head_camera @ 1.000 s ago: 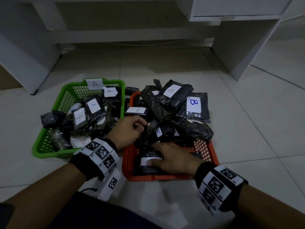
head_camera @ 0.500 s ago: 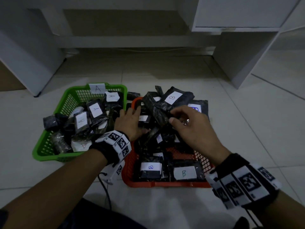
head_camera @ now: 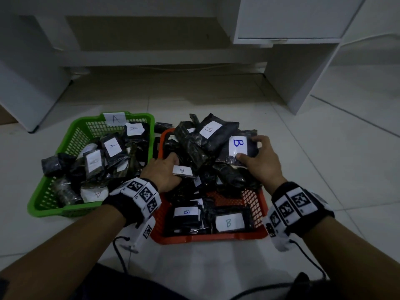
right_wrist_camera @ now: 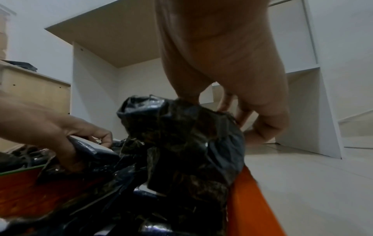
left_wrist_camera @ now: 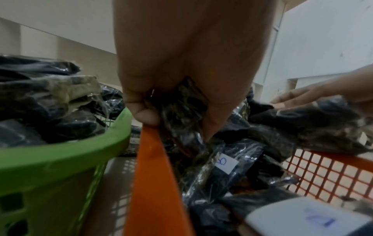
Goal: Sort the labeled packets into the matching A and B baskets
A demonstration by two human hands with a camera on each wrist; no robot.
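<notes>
I am working with both hands in the orange basket [head_camera: 253, 233], which is heaped well above its rim with black packets labelled B, so anything I take has to come off the top or be dug out. My left hand [head_camera: 162, 173] is reaching in at the basket's left wall, fingers and thumb curled around a dark packet [left_wrist_camera: 181, 111]; in the head view a small white label [head_camera: 182, 171] sits against those fingers, likely that packet's, which I judge is being held up to be read. My right hand [head_camera: 260, 164] is gripping the packet with the big blue B [head_camera: 238, 148] at the right of the heap, thumb on the label's lower corner and fingers over the far edge, probably to steady the stack or lift it clear. Just beside it on the left, touching or nearly so, the green basket [head_camera: 54, 205], tagged A [head_camera: 115, 119], is holding the A packets. 1 packet [head_camera: 162, 127] is lying behind the 2 baskets, outside both, label hidden.
</notes>
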